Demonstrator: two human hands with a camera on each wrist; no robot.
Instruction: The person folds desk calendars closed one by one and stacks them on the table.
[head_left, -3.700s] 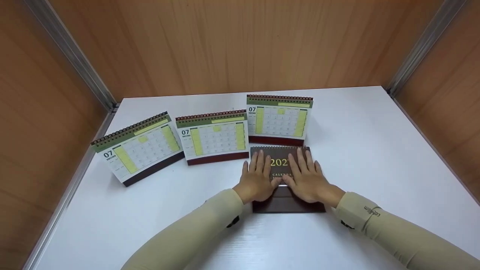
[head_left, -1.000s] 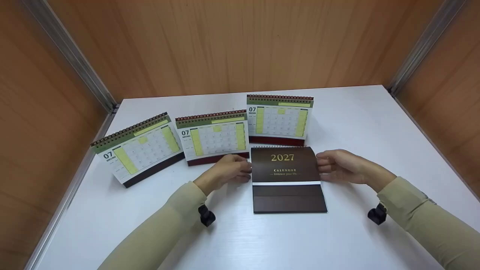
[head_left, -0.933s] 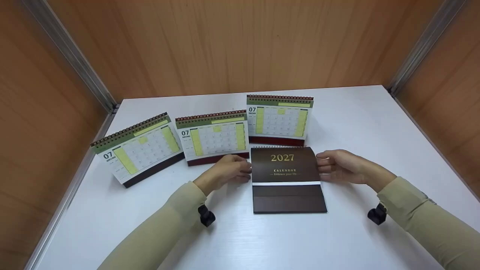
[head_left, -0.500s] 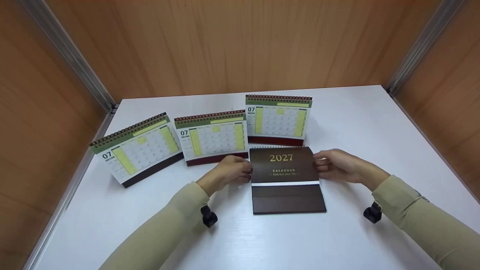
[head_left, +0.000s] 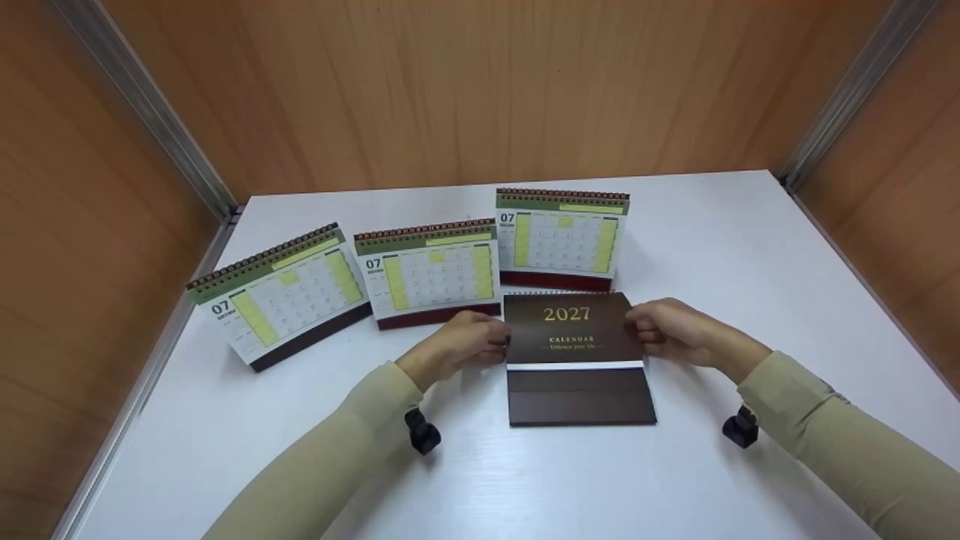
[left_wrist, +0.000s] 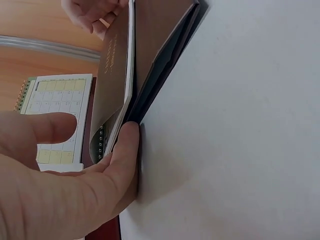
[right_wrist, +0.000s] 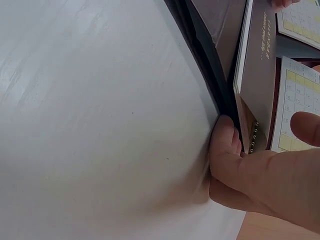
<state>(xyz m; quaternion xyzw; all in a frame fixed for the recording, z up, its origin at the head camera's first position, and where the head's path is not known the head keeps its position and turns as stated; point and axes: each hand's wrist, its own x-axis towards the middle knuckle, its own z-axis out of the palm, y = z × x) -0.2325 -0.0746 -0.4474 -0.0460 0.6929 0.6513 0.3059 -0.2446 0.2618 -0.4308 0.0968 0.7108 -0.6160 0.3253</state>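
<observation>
A dark brown desk calendar (head_left: 574, 356) lies near the table's middle, its gold "2027" cover facing up. My left hand (head_left: 463, 341) is at its left edge; my right hand (head_left: 675, 330) is at its right edge. In the left wrist view, the left fingers (left_wrist: 125, 155) touch the calendar's side by the pages, while the thumb (left_wrist: 55, 127) stands apart. The right wrist view has the right fingers (right_wrist: 227, 150) against the opposite side, low by the table, with that thumb (right_wrist: 305, 127) also apart. A gap shows between the page block and the base.
Three desk calendars stand behind, each showing month 07: one at the left (head_left: 281, 296), one in the middle (head_left: 427, 274) and one farther back (head_left: 562, 236). The middle one stands close by my left hand. Wooden panels (head_left: 480, 90) border the white table (head_left: 750, 285).
Both hands lay flat on the brown calendar's cover in the oldest frame; now they are at its sides. Over the last second my right hand has moved slightly left, closer against the edge.
</observation>
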